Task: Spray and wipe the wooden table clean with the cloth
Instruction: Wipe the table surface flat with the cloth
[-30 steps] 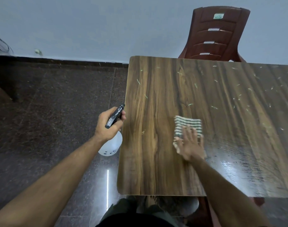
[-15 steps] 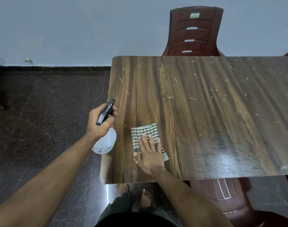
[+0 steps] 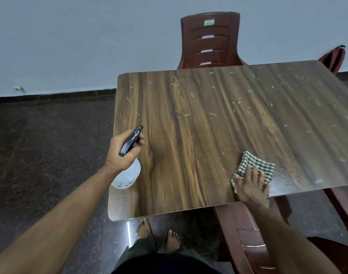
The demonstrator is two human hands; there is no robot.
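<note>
The wooden table (image 3: 198, 139) fills the middle of the view, with small pale scraps scattered over its far and right parts. My left hand (image 3: 122, 149) grips a white spray bottle (image 3: 127, 176) by its black trigger head, held over the table's near left edge. My right hand (image 3: 252, 184) presses flat on a folded green-and-white checked cloth (image 3: 256, 165) at the near right edge of the table. A wet sheen shows on the wood to the right of the cloth.
A dark red plastic chair (image 3: 209, 40) stands behind the table against the pale wall. Another red chair (image 3: 254, 234) sits under the table's near right side, and a third chair's back (image 3: 334, 60) shows at the far right. My bare feet stand on dark stone floor.
My right hand has slid the cloth from the table's near left to its near right edge. The left hand with the bottle has come in over the table's left edge.
</note>
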